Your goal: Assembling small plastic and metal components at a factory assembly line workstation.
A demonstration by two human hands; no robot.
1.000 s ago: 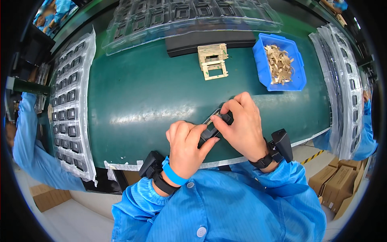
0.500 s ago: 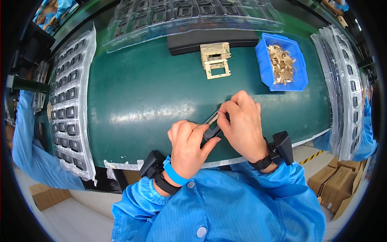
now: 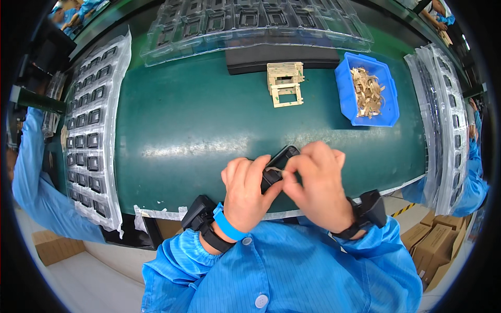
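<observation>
My left hand (image 3: 242, 182) grips a small black rectangular plastic frame (image 3: 286, 155) between thumb and fingers, tilted up to the right, low over the green table. A thin pale strip (image 3: 273, 168) curls up from the frame near its lower end. At that strip's right end, my right hand (image 3: 319, 177) has thumb and forefinger pinched together; the fingertips partly hide it. Farther off lies a stack of cream-coloured, frame-shaped adhesive pieces (image 3: 287, 103) with small green marks.
A blue bin (image 3: 345, 99) of curled tan paper scraps (image 3: 368, 94) stands at the far right. Clear trays of black frames lie at the back (image 3: 229, 39), left (image 3: 112, 130) and right (image 3: 436, 130). A flat black case (image 3: 245, 61) sits behind the stack. Blue-sleeved people are at both sides.
My right hand has moved from the frame's upper end down toward its lower end, and the pale strip now curls away there. My left hand keeps its hold. The view has shifted slightly.
</observation>
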